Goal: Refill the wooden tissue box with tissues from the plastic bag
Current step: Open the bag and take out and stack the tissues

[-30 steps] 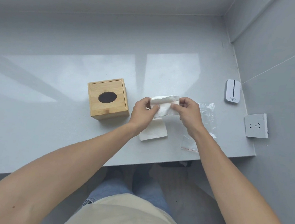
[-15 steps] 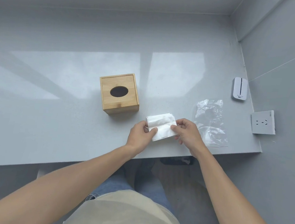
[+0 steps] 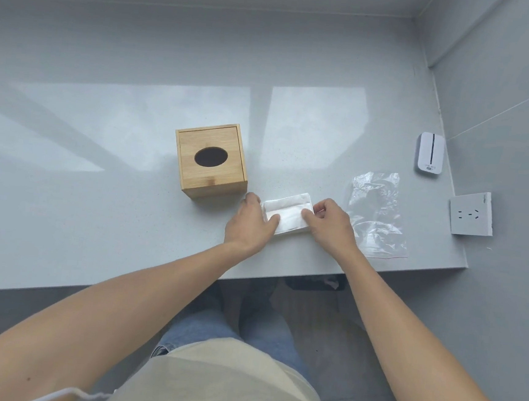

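The left hand is laid palm down at the left end of a folded stack of white tissues, its thumb pressed onto the top of the stack and its fingers curled round the far left corner. The right hand is set at the stack's right end, with the thumb on the top sheet and the fingers bent over the right edge; the stack is thus pinched and pressed between both hands and is rested flat on the grey, faintly speckled desk. The tissues are seen as soft, slightly creased and rectangular. Both bare forearms are stretched forward from the lower corners and are angled inward. At about ten o'clock from the stack, just beside the left hand, a cube-shaped wooden tissue box with an oval top opening is stood upright. At three o'clock, just beside the right hand, a crinkled clear plastic bag is laid flat. Farther off, at two o'clock, a small white device is placed, and a white wall socket is mounted at three o'clock.
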